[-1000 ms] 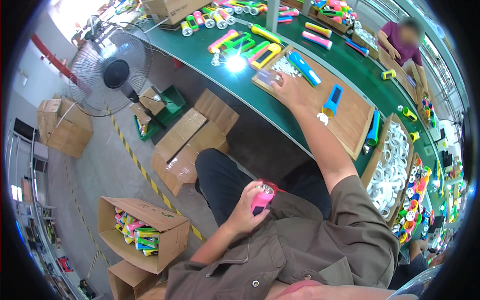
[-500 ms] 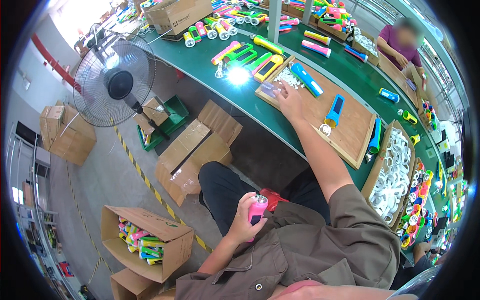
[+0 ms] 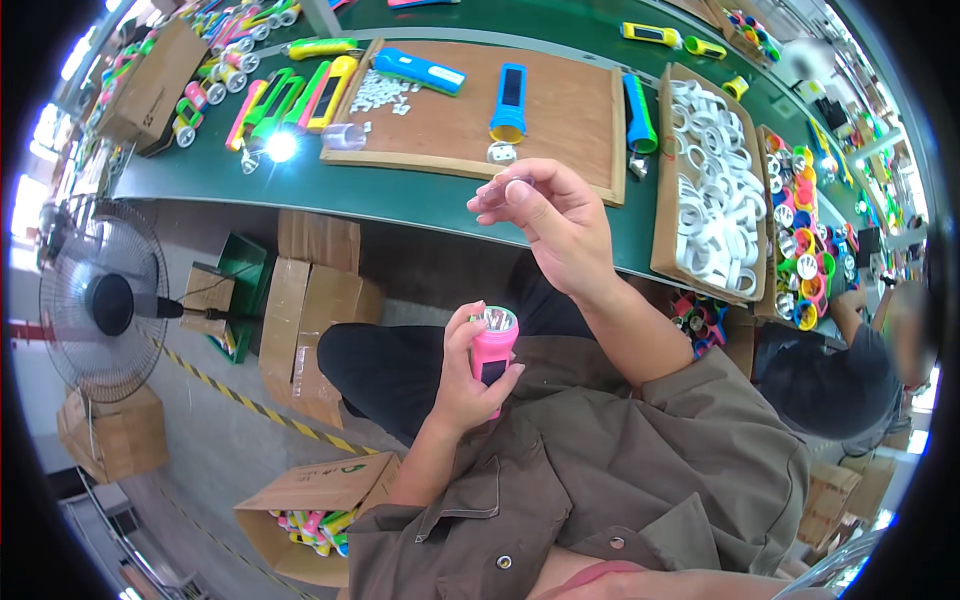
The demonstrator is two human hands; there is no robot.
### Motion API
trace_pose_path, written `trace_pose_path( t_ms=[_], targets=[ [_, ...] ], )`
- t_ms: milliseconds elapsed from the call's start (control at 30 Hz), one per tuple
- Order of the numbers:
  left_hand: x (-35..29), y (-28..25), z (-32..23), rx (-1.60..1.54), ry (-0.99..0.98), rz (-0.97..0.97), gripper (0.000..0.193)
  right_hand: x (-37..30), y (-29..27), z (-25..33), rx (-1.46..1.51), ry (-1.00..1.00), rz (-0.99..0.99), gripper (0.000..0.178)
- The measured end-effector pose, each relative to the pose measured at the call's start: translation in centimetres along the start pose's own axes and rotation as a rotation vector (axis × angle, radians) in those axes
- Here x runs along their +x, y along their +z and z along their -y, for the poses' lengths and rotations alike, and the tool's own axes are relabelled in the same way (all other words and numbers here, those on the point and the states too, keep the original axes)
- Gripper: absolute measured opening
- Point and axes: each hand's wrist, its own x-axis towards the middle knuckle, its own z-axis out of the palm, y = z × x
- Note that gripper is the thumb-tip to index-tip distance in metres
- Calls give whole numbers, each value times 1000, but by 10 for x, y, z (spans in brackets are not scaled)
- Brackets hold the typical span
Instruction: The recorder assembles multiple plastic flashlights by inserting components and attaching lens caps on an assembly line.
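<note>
Left hand (image 3: 465, 382) grips the pink flashlight (image 3: 491, 348) near the tabletop (image 3: 220, 182); its reflector (image 3: 497, 320) sits in place, its front seems not yet covered; right hand (image 3: 567, 232) pinches a small clear piece (image 3: 505, 187)

No legible text; small dark print (image 3: 151, 117) on upper-left cardboard box (image 3: 155, 82), green mark (image 3: 355, 468) on lower open carton (image 3: 310, 484), unreadable.

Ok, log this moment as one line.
left hand: holds pink flashlight | right hand: pinches clear piece | white rings: in cardboard box
</note>
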Motion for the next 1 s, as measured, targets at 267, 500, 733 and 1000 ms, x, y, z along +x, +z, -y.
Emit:
trace_pose_path(
  t_ms=[267,500,733,1000],
  targets=[
    [-10,14,-2,1,-20,18,77,-7,-12,11,-38,-37,12,16],
    [-26,-4,-1,285,-34,-16,78,-4,-13,2,31,-26,106,18],
    [18,-16,-19,434,321,-173,79,-34,6,-7,-639,-361,231,22],
    [35,-5,3,236,446,-228,96,-64,16,-13,-732,-340,302,29]
  ],
)
